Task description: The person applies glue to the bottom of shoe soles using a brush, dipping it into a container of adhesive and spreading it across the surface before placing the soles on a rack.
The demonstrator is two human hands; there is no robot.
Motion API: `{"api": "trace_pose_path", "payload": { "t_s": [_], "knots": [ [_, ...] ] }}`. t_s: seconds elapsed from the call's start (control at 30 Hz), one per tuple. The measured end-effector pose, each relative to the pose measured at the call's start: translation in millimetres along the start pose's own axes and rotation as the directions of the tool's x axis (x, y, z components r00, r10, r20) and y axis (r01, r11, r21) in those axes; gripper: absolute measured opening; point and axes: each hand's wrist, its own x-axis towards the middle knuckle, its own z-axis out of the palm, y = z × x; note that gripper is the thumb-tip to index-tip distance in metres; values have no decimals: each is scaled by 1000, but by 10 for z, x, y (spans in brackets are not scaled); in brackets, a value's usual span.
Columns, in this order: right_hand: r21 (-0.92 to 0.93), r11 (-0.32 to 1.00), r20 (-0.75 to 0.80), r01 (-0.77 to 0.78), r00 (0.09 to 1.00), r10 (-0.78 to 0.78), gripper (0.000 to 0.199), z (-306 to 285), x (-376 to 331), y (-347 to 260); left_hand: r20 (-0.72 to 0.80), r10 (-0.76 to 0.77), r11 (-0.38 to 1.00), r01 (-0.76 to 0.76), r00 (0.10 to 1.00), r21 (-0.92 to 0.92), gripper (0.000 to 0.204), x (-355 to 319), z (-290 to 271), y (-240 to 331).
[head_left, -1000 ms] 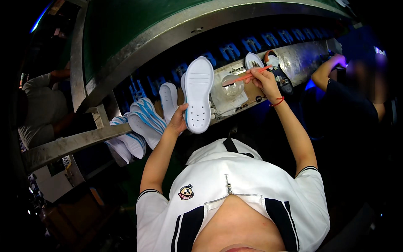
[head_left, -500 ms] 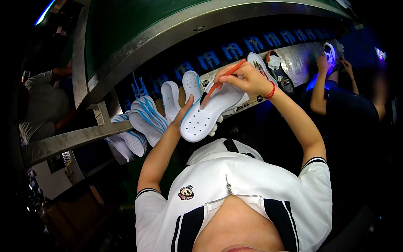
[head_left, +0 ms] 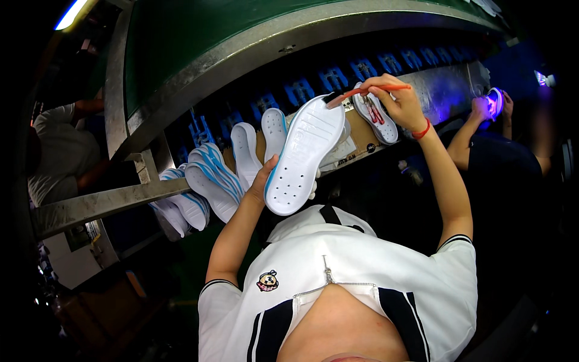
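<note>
My left hand [head_left: 263,179] grips a white shoe sole [head_left: 303,154] with a blue side edge by its left side; the fingers beneath it are mostly hidden. The sole is tilted with its inner face up, showing small holes at the near end and ridges across the far half. In my right hand [head_left: 401,107] is a brush [head_left: 377,89] with an orange-red handle, pinched between the fingers. Its bristle end touches the sole's far end. Just beyond my right hand, another white sole [head_left: 386,130] with red pieces inside lies on the bench.
More white and blue soles [head_left: 212,178] stand in a row to the left. Behind them runs a line of blue clamp-like fixtures [head_left: 300,89] under a green-topped metal bench [head_left: 241,24]. At the right, another person's hands hold a shoe [head_left: 494,104] under violet light.
The brush has moved from the sole's middle to its far end, and my right hand has shifted right. The sole has turned a little. A dark sole beside the red-pieced one has left view.
</note>
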Motion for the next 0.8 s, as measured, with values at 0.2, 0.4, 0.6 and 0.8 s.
{"api": "trace_pose_path", "payload": {
  "t_s": [0.2, 0.4, 0.6, 0.8],
  "knots": [
    [95, 990, -168, -100, 979, 115, 17, 346, -275, -92, -157, 232, 906, -154, 960, 394, 72, -50, -195, -24],
    [314, 944, -162, -106, 973, 164, 19, 655, -386, -237, -242, 400, 823, -231, 884, 519, 73, 38, -41, 10],
    [620, 738, -42, -265, 928, 370, 24, 705, -359, -353, -221, 355, 881, -245, 908, 405, 70, 31, -31, 10],
    [673, 698, -215, -243, 839, 500, 28, 390, 8, 91, -6, 217, 938, -207, 976, 277, 70, 66, 76, -104]
  ]
}}
